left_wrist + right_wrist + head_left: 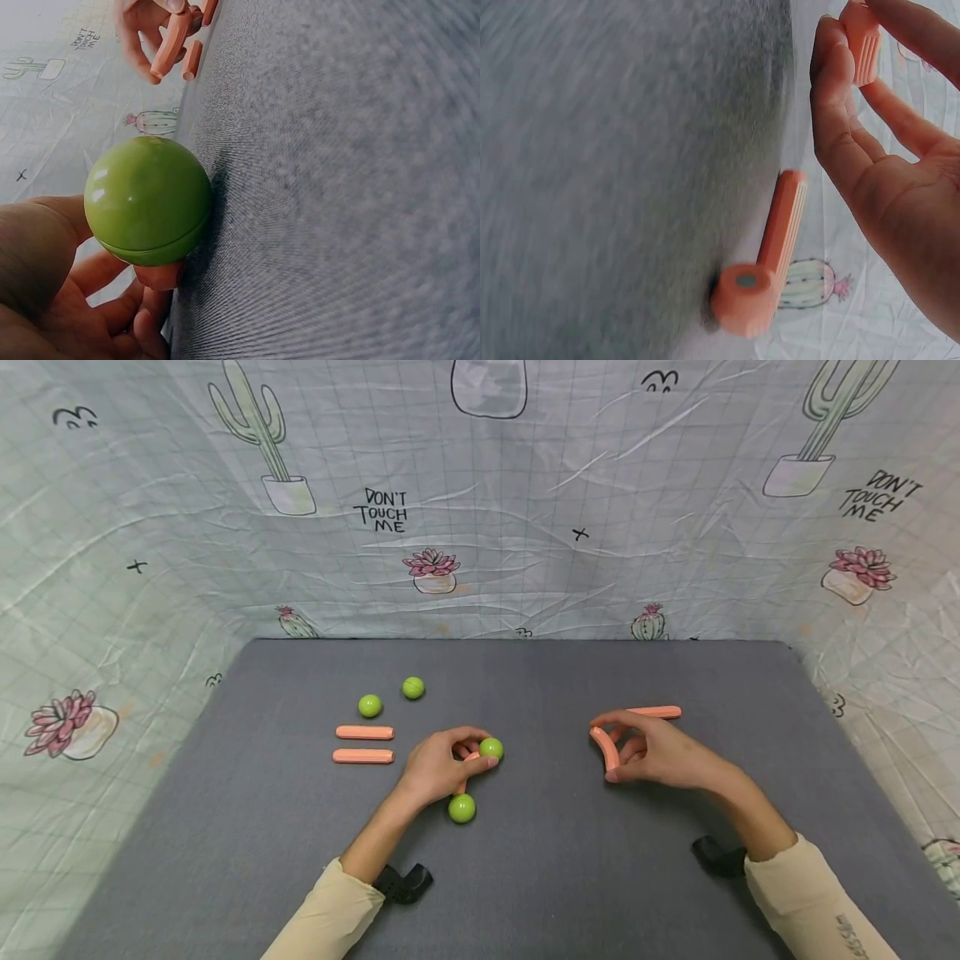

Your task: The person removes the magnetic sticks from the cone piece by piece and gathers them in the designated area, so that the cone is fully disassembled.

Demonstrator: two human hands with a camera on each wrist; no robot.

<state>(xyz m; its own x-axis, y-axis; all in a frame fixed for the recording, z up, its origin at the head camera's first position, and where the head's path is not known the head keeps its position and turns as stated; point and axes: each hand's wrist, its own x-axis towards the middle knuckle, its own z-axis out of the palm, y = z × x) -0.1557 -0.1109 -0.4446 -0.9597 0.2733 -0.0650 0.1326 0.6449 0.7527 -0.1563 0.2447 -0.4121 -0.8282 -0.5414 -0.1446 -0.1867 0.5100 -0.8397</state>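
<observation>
My left hand pinches a shiny green ball between thumb and fingers, low over the table. Under that hand lies a salmon-orange stick, partly hidden by the fingers, with a second green ball at its near end. The left wrist view shows the pinched ball up close, overlapping an orange stick end. On the right, my right hand holds a curved orange stick by its ends, thumb below and fingers above. Its ribbed side shows in the right wrist view.
Behind the right hand lies a straight orange stick; another stick, its hollow end showing, lies beside it. To the left are two parallel sticks and two green balls. Patterned cloth walls the grey table.
</observation>
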